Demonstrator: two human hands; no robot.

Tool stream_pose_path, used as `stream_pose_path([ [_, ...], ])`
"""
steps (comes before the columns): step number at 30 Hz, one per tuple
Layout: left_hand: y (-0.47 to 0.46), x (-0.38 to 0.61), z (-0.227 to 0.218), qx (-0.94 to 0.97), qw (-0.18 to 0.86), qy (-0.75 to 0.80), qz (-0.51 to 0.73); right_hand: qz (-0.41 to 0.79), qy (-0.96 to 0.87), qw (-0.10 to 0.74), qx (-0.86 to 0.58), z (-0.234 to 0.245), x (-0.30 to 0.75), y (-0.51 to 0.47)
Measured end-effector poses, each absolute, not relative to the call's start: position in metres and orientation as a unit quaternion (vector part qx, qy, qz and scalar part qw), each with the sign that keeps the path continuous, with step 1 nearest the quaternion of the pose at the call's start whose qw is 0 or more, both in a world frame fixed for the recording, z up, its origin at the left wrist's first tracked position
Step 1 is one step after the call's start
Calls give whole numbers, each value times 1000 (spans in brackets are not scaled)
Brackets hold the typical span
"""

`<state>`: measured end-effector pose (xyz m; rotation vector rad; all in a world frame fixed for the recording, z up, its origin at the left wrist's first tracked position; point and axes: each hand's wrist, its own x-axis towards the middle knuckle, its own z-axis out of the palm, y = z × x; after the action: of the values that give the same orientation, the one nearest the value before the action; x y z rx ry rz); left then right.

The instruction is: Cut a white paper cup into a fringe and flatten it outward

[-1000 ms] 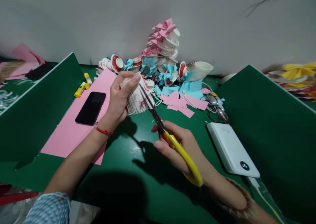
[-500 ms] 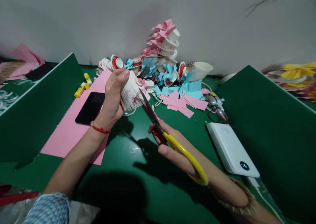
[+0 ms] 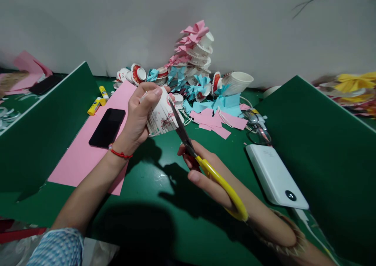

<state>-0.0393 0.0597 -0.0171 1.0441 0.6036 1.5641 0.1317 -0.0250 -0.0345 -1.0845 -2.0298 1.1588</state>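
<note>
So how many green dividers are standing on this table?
2: the left divider, beside the pink sheet, and the right divider, beside the white power bank. Neither is hidden, though more could stand outside the picture.

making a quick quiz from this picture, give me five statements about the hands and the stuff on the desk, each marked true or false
1. The right hand holds the scissors. True.
2. The phone lies on pink paper. True.
3. Both hands are on the phone. False: the left hand holds a white printed paper piece with strips cut along its edge.
4. A white cable runs from the near end of the power bank. True.
5. The glasses rest on top of the phone. False: they lie on the right side of the desk, by the far end of the power bank.
</note>
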Motion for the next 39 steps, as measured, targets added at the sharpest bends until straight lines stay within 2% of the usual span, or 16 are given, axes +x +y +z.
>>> stream_pose_path([
  [39, 61, -39, -19, 451, 553, 260, 651, 425, -746, 291, -422, -36, 132, -25],
])
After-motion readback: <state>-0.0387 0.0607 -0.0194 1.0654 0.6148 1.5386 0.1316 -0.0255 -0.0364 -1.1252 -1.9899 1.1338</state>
